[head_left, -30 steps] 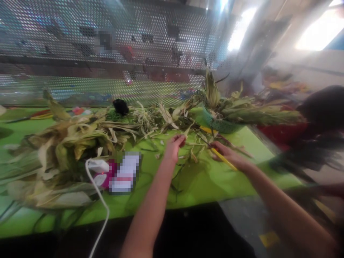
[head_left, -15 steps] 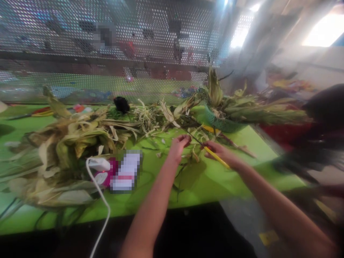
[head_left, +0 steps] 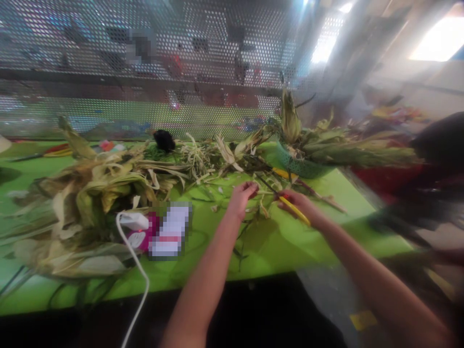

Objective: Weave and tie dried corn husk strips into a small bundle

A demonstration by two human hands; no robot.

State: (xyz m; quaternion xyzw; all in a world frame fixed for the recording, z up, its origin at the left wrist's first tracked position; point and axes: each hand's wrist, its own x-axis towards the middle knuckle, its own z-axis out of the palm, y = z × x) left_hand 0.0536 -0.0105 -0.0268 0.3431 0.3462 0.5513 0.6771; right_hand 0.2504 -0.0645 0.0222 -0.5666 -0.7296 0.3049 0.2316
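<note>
My left hand (head_left: 243,199) is above the table's middle, fingertips pinched together. A thin pale strip shows just beyond them, but I cannot make out what they hold. Close by on the right, my right hand (head_left: 297,207) is closed around a yellow-handled tool (head_left: 296,212). The tool's thin dark shaft slants up and left, its tip past my left fingertips. Its exact kind is too blurred to tell. Beneath and beyond both hands lie scraps of dried husk (head_left: 264,210) and dark thin stems on the green tabletop (head_left: 217,246).
A big heap of dry corn husks (head_left: 105,179) covers the left side. Near it are a white plug (head_left: 134,221) with its cable, a magenta box and a blurred-out phone-like rectangle (head_left: 170,232). A green basket (head_left: 300,166) of husks stands back right, by a dark-haired person (head_left: 440,145). Perforated metal rises behind.
The tool in my right hand has shifted slightly, its dark shaft pulled back a little to the right. My left hand has hardly moved.
</note>
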